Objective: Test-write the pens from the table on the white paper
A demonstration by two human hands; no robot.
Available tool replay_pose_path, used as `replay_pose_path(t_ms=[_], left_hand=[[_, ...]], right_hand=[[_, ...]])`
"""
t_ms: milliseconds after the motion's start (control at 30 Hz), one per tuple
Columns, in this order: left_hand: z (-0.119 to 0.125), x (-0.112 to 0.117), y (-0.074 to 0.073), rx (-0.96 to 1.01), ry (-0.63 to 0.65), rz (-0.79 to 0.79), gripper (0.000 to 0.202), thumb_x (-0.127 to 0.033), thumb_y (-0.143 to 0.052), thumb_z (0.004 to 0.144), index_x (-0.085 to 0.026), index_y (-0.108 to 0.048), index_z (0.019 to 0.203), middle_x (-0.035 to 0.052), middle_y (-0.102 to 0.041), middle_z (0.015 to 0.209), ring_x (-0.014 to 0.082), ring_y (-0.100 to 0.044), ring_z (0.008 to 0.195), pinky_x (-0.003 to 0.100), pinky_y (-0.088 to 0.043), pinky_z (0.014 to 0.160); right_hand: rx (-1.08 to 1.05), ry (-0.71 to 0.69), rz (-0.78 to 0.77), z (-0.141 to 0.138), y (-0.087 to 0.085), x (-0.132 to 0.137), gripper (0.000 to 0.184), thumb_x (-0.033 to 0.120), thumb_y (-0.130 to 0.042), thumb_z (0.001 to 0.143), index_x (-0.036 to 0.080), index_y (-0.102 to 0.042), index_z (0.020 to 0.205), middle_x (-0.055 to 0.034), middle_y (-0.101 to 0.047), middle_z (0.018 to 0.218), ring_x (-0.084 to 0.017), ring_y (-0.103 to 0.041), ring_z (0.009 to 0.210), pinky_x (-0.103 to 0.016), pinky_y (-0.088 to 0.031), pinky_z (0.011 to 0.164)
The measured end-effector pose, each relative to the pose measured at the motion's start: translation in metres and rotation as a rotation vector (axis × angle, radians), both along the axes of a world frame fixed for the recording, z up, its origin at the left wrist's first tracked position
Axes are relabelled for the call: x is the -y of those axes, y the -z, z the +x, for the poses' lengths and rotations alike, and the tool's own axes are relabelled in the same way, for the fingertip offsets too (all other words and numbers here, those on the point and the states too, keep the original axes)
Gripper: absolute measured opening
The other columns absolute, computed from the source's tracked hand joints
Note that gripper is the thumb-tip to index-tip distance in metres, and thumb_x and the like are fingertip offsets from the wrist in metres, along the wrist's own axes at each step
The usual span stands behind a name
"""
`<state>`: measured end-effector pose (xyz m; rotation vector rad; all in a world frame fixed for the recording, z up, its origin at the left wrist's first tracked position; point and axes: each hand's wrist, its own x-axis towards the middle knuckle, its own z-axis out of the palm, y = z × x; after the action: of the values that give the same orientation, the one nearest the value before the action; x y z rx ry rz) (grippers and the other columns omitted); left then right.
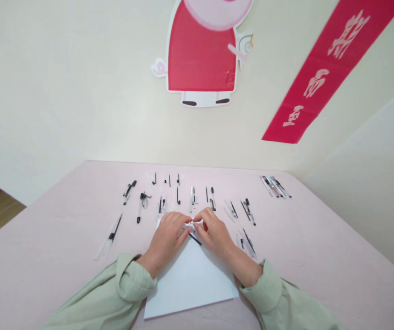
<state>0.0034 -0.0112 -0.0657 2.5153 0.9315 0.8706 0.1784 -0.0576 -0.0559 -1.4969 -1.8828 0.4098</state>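
Over the far end of a white sheet of paper (193, 279), my left hand (168, 237) and my right hand (216, 233) meet fingertip to fingertip. Both are closed in a pinch on a small whitish pen part (189, 225), mostly hidden by the fingers. A thin dark pen refill (195, 239) shows just below the fingertips; I cannot tell whether it lies on the paper or touches the hands. Nearest beyond my left hand is a taken-apart pen (161, 204). To the right of my right hand lie a clear pen barrel and dark refill (248, 242).
Several groups of pen parts lie in rows on the pink tablecloth (62, 243), including a long refill with clear pieces (112, 235) at left. A bundle of pens (275, 187) lies far right. The wall (114, 91) stands behind the table.
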Motion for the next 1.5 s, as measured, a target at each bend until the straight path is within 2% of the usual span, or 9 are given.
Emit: replay_pose_path(t_ms=[100,167,267,467,667,867,1000,1167,1500], left_hand=[[-0.001,-0.001,0.0,0.035,-0.02,-0.022,0.013,-0.031,-0.05,0.093,-0.022,-0.058,0.089,0.0025,-0.065,0.087,0.0219,-0.059,0.087,0.038,-0.043,0.082],[-0.002,-0.002,-0.001,0.063,-0.044,-0.046,0.014,-0.032,-0.051,0.093,-0.021,-0.058,0.087,0.0023,-0.065,0.086,0.0215,-0.059,0.085,0.038,-0.043,0.082],[-0.003,-0.003,-0.001,0.095,-0.078,-0.085,0.014,-0.032,-0.051,0.093,-0.021,-0.059,0.088,0.0026,-0.066,0.087,0.0216,-0.058,0.086,0.038,-0.043,0.083],[-0.004,-0.005,0.001,0.12,-0.072,-0.113,0.013,-0.032,-0.052,0.093,-0.022,-0.059,0.089,0.0026,-0.066,0.088,0.0218,-0.059,0.087,0.038,-0.043,0.083],[-0.003,-0.004,0.001,0.14,-0.063,-0.122,0.013,-0.032,-0.051,0.093,-0.022,-0.06,0.09,0.0029,-0.066,0.089,0.0218,-0.059,0.088,0.038,-0.043,0.083],[-0.002,-0.004,0.0,0.14,-0.054,-0.129,0.013,-0.031,-0.051,0.093,-0.022,-0.059,0.089,0.0032,-0.066,0.088,0.0219,-0.059,0.087,0.038,-0.044,0.082],[-0.003,-0.004,0.001,0.148,-0.05,-0.14,0.013,-0.032,-0.051,0.093,-0.022,-0.059,0.089,0.0031,-0.066,0.089,0.0221,-0.059,0.088,0.038,-0.044,0.082],[-0.004,-0.004,0.0,0.185,-0.054,-0.165,0.014,-0.033,-0.05,0.093,-0.022,-0.06,0.09,0.0032,-0.066,0.09,0.0214,-0.059,0.089,0.037,-0.045,0.083],[-0.004,-0.005,-0.002,0.211,-0.041,-0.187,0.015,-0.033,-0.049,0.093,-0.023,-0.06,0.09,0.0037,-0.066,0.09,0.0213,-0.059,0.09,0.035,-0.046,0.083]], right_hand=[[-0.015,-0.031,0.009,0.0,-0.002,0.0,0.007,0.017,-0.053,0.089,0.021,-0.056,0.094,-0.0018,-0.056,0.093,-0.012,-0.053,0.069,-0.024,-0.041,0.065],[-0.026,0.015,0.007,0.003,-0.001,-0.001,0.006,0.018,-0.053,0.089,0.021,-0.056,0.094,-0.0015,-0.056,0.093,-0.012,-0.053,0.069,-0.025,-0.041,0.068],[0.01,0.108,-0.047,0.01,0.002,-0.004,0.005,0.017,-0.055,0.086,0.021,-0.056,0.09,-0.0003,-0.056,0.09,-0.013,-0.052,0.07,-0.025,-0.04,0.068],[0.122,0.082,-0.149,0.011,0.004,-0.002,0.01,0.014,-0.059,0.082,0.021,-0.056,0.089,-0.0001,-0.058,0.088,-0.015,-0.056,0.078,-0.025,-0.038,0.068],[0.167,0.094,-0.168,0.008,0.0,-0.002,0.01,0.011,-0.058,0.083,0.021,-0.057,0.085,-0.0006,-0.057,0.088,-0.015,-0.057,0.08,-0.025,-0.038,0.07],[0.216,0.128,-0.128,0.003,0.002,-0.002,0.01,0.012,-0.056,0.082,0.021,-0.055,0.082,-0.0004,-0.056,0.085,-0.015,-0.055,0.076,-0.024,-0.036,0.064],[0.091,0.167,-0.082,0.003,0.006,-0.003,0.006,0.015,-0.053,0.082,0.021,-0.053,0.083,0.0014,-0.056,0.079,-0.014,-0.052,0.067,-0.024,-0.035,0.061],[-0.148,0.057,-0.078,0.002,0.004,-0.004,0.002,0.02,-0.051,0.086,0.021,-0.052,0.085,0.0022,-0.058,0.074,-0.013,-0.053,0.065,-0.024,-0.039,0.062],[-0.14,0.018,-0.061,0.001,0.002,-0.002,0.004,0.018,-0.052,0.086,0.021,-0.054,0.085,0.002,-0.059,0.074,-0.013,-0.054,0.066,-0.024,-0.042,0.064]])
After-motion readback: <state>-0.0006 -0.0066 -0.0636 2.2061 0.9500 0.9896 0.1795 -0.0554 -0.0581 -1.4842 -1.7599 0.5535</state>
